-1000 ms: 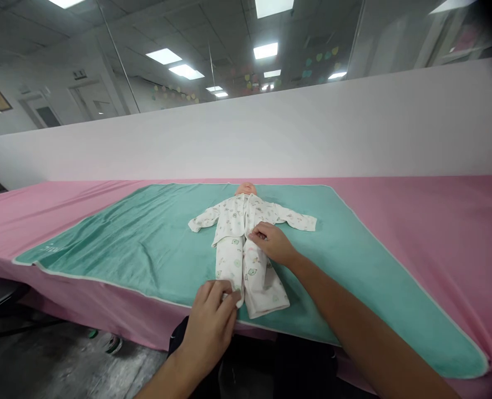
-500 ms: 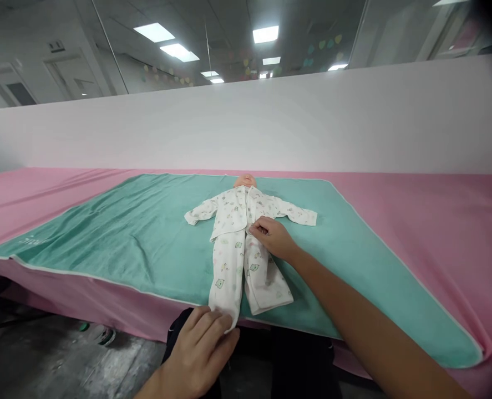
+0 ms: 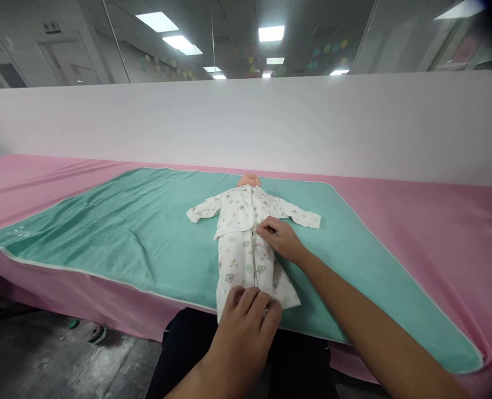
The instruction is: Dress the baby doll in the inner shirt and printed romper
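Observation:
A doll (image 3: 249, 179) lies on its back, dressed in a white printed baby shirt (image 3: 236, 210) with the sleeves spread wide. White printed trousers (image 3: 234, 257) cover its legs and reach toward me. At the shirt's lower front edge, my right hand (image 3: 282, 239) is closed in a pinch on the hem. My left hand (image 3: 246, 335) is over the lower trouser legs, fingers bent downward and thumb apart from them. It hides part of both legs; whether the fingertips touch the cloth is hard to see.
Under the doll is a green blanket (image 3: 162, 221) with white edging, over a pink table cover (image 3: 420, 221). A white wall panel (image 3: 229, 122) with glass above stands behind. My dark-clad legs (image 3: 187, 343) are at the table's front edge. Something tan shows at far right.
My left hand has left the cuff of the left-side trouser leg and moved right, across the lower legs. My right hand stays at the shirt hem. The view has shifted slightly.

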Tool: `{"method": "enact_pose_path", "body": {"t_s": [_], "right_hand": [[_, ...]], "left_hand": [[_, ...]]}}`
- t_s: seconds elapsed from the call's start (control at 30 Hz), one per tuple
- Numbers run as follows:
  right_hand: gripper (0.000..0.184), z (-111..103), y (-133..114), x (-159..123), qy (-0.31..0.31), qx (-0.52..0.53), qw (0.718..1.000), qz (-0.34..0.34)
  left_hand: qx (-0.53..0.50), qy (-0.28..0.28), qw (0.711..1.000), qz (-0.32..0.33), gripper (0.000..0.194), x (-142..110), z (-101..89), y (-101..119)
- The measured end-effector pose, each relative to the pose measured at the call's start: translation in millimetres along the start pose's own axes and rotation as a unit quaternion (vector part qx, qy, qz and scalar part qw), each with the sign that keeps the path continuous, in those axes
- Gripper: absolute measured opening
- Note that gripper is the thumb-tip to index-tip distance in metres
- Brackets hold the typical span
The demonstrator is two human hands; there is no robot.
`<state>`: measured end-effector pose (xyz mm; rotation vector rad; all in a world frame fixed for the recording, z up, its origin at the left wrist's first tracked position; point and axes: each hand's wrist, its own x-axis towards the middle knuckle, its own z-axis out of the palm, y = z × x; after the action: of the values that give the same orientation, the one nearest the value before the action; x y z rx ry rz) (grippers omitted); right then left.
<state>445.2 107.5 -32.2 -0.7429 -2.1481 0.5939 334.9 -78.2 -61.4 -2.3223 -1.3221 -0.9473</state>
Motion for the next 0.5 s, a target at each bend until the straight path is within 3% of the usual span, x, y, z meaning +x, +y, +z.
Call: {"method": "enact_pose_path", "body": {"t_s": [0.13, 0.23, 0.37, 0.5], "right_hand": [[0.021, -4, -2, -1, -0.035, -0.04, 0.998, -0.026], [0.021, -6, -5, 0, -0.05, -0.097, 0.992, -0.061], [0.015, -6, -9, 2, 0.01, -0.121, 0.989, -0.09], [0.016, -8, -12, 1, 0.057, -0.051, 0.996, -0.054]], "left_hand": [[-0.046, 0.004, 0.998, 0.039, 0.02, -7, 1.7, -4], [-0.021, -0.01, 0.997, 0.067, 0.016, -8, -2.4, -8], [0.06, -0.042, 0.996, 0.043, 0.022, 3, -5.7, -18], [-0.005, -0.053, 0.996, 0.068, 0.018, 9, -13.2, -21]]}}
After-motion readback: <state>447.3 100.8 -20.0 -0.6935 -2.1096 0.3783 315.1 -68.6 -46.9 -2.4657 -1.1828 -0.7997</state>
